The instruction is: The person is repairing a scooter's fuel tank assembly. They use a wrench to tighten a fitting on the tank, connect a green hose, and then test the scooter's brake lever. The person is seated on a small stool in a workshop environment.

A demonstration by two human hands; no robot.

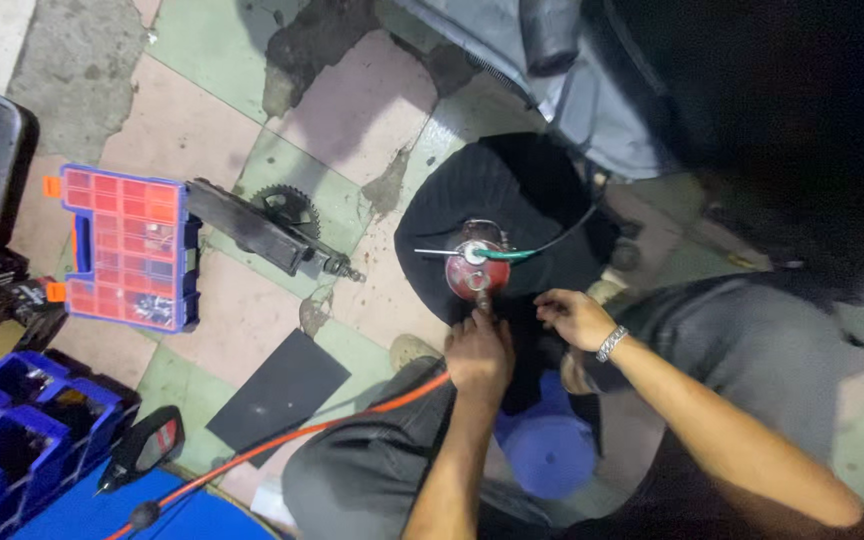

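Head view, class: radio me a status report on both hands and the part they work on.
Left hand gripping a tool against the red round part. Right hand beside it, empty, on dark cloth. Orange hose runs under left arm.

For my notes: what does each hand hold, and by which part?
The left hand grips a tool's handle, tip at the red hub. The right hand seems empty.

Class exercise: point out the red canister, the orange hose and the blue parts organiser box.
red canister (474,272), head view, on its round red body.
orange hose (282,440), head view, mid-length on the floor.
blue parts organiser box (124,245), head view, on its red-tinted lid.
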